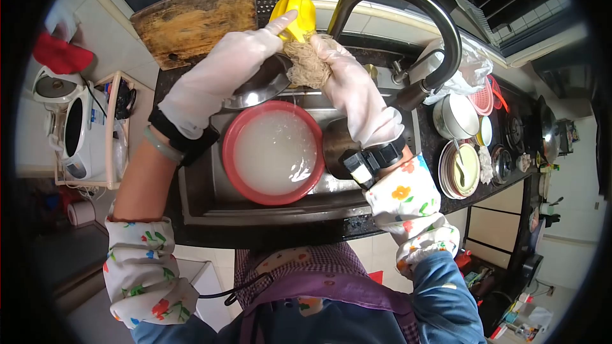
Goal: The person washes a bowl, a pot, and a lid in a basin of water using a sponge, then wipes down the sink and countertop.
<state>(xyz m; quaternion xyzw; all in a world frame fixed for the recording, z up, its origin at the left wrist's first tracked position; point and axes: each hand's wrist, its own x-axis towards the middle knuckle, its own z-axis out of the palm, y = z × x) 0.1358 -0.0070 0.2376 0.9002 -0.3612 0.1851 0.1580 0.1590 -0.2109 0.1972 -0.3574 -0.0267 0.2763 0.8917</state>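
Observation:
My left hand (258, 44), in a thin whitish glove, is closed around a yellow bottle (297, 13), its index finger lying along the side. The bottle is tilted, its narrow end down against a tan mesh scrubber (307, 64). Gloved as well, my right hand (338, 67) grips that scrubber from the right. Both hands are above the back of the sink (255, 213). Below them a red basin (231, 172) holds cloudy whitish water. A metal bowl (258, 89) lies partly under my left forearm.
A wooden cutting board (197, 22) leans at the back left. The dark curved faucet (454, 38) arches over the right of the sink. Right of it are a white bowl (449, 118), stacked plates (462, 175) and a plastic bag (472, 64). A metal pot (338, 143) stands beside the basin.

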